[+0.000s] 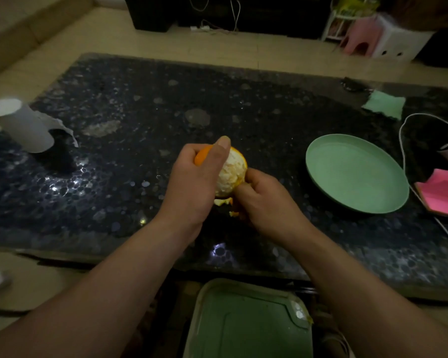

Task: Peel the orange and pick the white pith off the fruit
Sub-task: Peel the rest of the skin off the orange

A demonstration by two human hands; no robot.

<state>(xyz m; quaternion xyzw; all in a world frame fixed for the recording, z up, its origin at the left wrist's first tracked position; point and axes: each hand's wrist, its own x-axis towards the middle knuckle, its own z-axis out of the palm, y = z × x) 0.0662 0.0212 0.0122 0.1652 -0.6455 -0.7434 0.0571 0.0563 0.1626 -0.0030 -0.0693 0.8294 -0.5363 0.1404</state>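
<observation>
A partly peeled orange (230,174) is held above the dark pebble-patterned table (130,120), its near side bare and covered in white pith, orange skin still on its far left and right edges. My left hand (194,182) grips it from the left, thumb laid up over the top. My right hand (267,200) pinches a strip of peel (234,211) that hangs from the fruit's lower right side. Small bits of torn peel show just below the fruit.
An empty green plate (357,174) lies right of my hands. A paper roll (23,125) stands at the far left. A green bin (246,324) sits below the table's near edge. A white cable (405,161), a pink object (442,193) and a green cloth (384,103) lie at the right.
</observation>
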